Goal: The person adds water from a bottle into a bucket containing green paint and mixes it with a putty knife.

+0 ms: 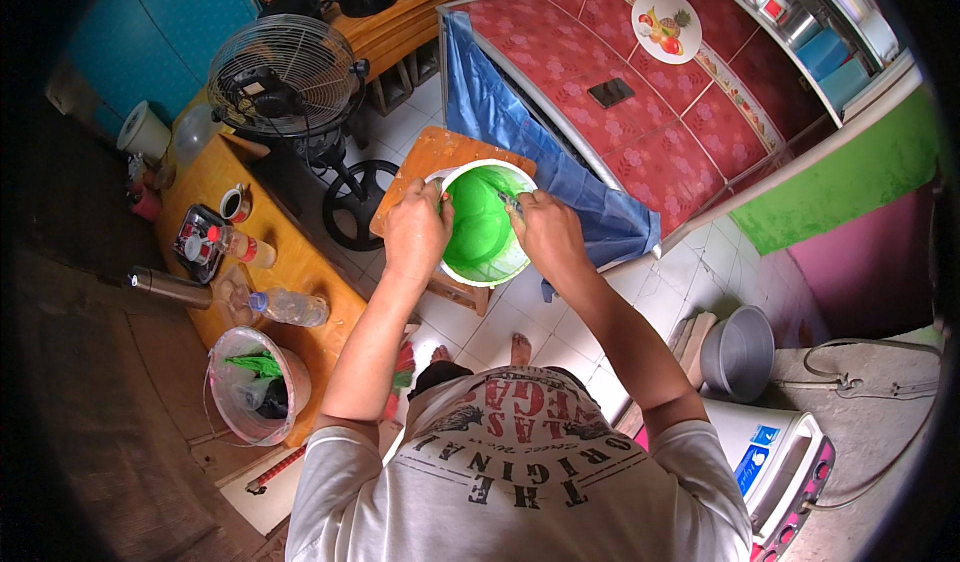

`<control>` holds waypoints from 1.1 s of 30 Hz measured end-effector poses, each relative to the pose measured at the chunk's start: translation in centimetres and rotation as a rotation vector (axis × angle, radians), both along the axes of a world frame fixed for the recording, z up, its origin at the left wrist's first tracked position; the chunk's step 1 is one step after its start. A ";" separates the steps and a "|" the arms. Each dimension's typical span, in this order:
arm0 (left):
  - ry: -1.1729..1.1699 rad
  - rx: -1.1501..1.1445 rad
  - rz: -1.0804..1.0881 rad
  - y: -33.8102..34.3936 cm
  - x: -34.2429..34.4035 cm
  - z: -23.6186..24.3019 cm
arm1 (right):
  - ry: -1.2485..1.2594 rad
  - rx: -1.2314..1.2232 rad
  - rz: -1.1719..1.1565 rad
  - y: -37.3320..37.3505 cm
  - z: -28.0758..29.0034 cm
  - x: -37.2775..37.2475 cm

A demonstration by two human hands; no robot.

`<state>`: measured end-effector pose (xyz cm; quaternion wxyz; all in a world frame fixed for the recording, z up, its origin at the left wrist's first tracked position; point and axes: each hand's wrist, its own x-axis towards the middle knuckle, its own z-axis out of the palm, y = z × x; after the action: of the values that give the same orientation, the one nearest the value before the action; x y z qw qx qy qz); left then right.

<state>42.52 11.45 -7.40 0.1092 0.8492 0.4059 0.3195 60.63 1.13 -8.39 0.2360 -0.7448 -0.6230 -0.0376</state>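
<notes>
A white bucket (488, 281) with bright green paint (478, 224) in it is tipped toward me over a small wooden stool (455, 148). Its inner wall is smeared with green. My left hand (418, 230) grips the bucket's left rim, fingers curled over the edge. On the opposite side, my right hand (548, 237) is closed on a small tool (510, 202) with a greyish end, which reaches over the rim into the bucket. Most of this tool is hidden by my fingers, so its kind cannot be made out.
Left of me, a yellow-orange table (300, 262) carries a plastic bottle (290, 307), a red-capped bottle (243, 247) and a cup (235, 204). A standing fan (285, 82) is beyond it. Red-tiled counter (600, 32) with a phone (611, 93) stands ahead right; a pail (255, 387) sits lower left, a washing machine (770, 462) lower right.
</notes>
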 end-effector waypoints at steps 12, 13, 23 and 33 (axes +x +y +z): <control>0.038 -0.049 0.030 0.7 -0.6 -0.7 | 0.273 -0.249 -0.014 -1.8 0.1 -2.4; 0.029 -0.045 0.035 0.7 -0.7 -0.7 | 0.294 -0.229 0.026 -1.9 -0.2 -2.7; 0.022 -0.051 0.035 0.9 -1.6 -0.8 | 0.282 -0.075 0.157 -0.8 -0.9 -3.7; 0.011 0.030 0.025 1.2 -0.6 -1.6 | -0.222 0.060 0.129 1.5 -3.1 -0.1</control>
<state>41.89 12.61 -9.01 0.0904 0.8474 0.4122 0.3223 60.51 2.58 -11.48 0.1897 -0.6870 -0.6905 -0.1234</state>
